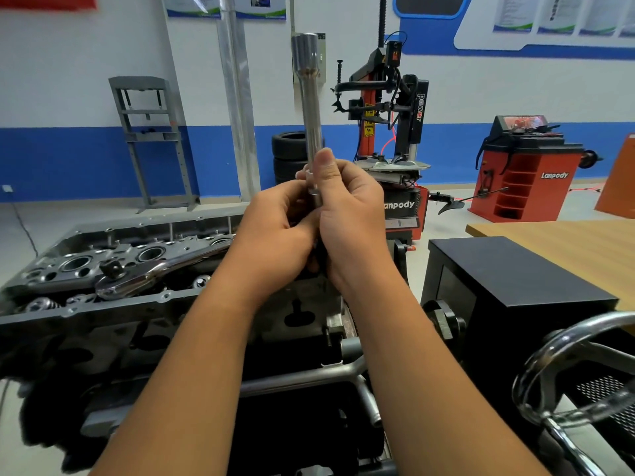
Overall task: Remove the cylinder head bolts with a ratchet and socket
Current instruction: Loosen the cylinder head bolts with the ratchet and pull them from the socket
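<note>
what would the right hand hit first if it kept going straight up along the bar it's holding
Nothing close, by this view: the right hand grips the upright socket extension bar, and above it shows only distant wall. Depth is unclear.

Bright, even indoor light fills the room, with soft shadows. Glare streaks the chrome ratchet and the handwheel near right. Wide-angle distortion bends the edges; the far posters are blurred.

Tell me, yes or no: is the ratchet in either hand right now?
No: the ratchet lies on the cylinder head, while both the left hand and right hand grip the upright extension bar.
</note>
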A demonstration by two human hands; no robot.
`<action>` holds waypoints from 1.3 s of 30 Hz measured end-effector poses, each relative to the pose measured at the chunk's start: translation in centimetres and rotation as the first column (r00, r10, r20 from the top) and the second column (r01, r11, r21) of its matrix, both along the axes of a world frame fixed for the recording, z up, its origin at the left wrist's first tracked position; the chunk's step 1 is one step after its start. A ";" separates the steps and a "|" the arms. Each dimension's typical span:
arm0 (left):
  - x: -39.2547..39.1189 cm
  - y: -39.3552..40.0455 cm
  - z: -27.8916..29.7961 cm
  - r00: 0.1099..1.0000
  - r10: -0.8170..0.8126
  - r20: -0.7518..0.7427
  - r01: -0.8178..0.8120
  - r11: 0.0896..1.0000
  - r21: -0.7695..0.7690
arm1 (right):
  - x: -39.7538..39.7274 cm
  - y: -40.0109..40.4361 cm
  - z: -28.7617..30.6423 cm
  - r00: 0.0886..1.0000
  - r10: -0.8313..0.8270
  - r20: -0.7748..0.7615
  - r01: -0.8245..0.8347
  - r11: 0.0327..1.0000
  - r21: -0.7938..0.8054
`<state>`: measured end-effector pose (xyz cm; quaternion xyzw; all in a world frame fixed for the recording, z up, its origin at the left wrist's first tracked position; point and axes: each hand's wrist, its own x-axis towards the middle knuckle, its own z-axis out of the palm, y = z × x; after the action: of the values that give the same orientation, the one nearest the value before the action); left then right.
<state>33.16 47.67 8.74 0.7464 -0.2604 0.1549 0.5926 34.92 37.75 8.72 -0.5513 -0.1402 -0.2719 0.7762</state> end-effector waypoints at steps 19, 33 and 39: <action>0.5 -0.6 -0.5 0.955 0.269 0.126 -0.279 0.957 0.073 | 0.0 -0.4 0.1 0.998 0.063 -0.019 -0.061 0.996 0.072; 0.3 -0.4 -0.3 0.988 0.120 0.102 -0.127 0.989 0.071 | -0.2 -0.1 0.3 0.999 0.035 -0.033 -0.033 0.998 0.045; 0.4 -0.5 -0.4 0.980 0.171 0.104 -0.179 0.981 0.072 | -0.3 -0.3 0.4 0.998 0.056 -0.040 -0.053 0.996 0.075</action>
<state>33.61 47.16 8.39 0.7813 -0.2285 0.2320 0.5325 34.61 37.46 9.08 -0.5237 -0.1286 -0.2440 0.8060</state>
